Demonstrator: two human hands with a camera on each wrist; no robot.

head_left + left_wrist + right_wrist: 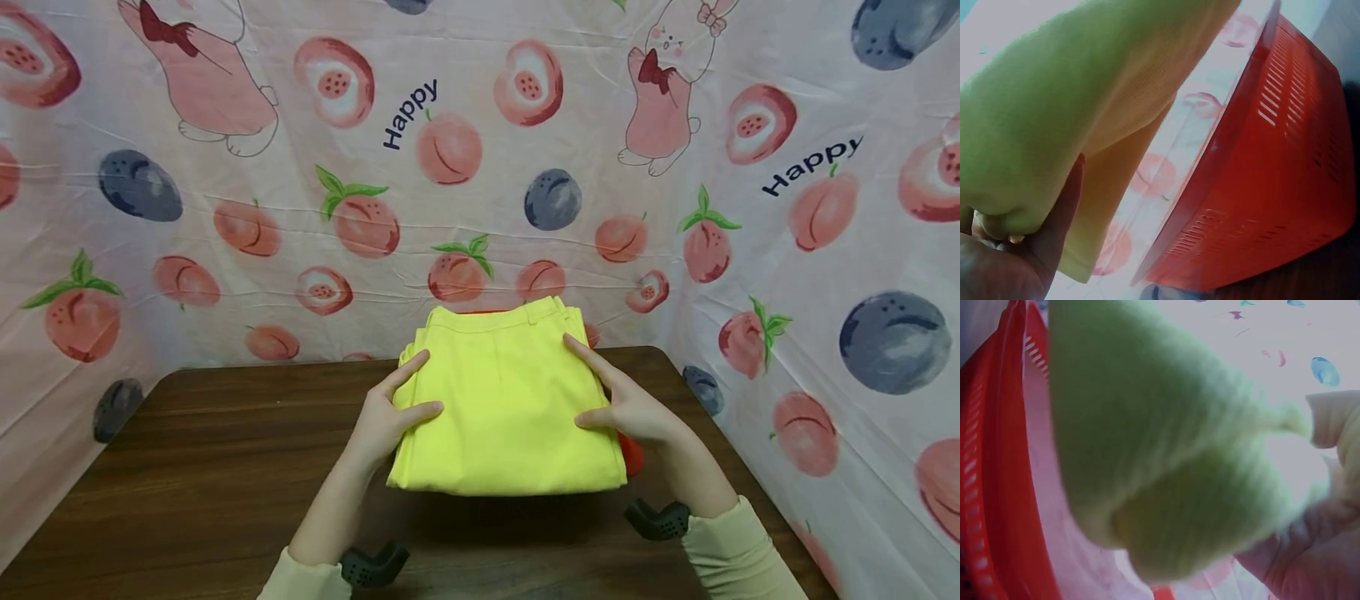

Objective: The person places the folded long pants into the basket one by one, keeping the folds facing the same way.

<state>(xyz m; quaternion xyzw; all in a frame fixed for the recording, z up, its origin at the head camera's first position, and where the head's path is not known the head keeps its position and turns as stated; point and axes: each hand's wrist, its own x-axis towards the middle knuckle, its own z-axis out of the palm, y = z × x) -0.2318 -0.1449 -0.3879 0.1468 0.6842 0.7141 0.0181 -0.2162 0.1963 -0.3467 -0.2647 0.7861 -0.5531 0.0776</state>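
A folded pair of bright yellow pants (510,408), with a waistband and belt loop along the top, is held up over the table in the head view. My left hand (384,423) grips its left side, thumb on the front face. On the right side, my right hand (628,408) grips it the same way. Behind the pants stands a red plastic basket (632,455), mostly hidden in the head view. The left wrist view shows the basket's slotted wall (1260,187) beside the hanging cloth (1041,112). The cloth (1160,412) looks blurred in the right wrist view.
The dark wooden table (247,450) spreads out under both forearms. A white curtain (465,217) printed with peaches, rabbits and "Happy" hangs along the back and sides. A dark device (375,567) is worn at the left wrist, another (658,520) at the right.
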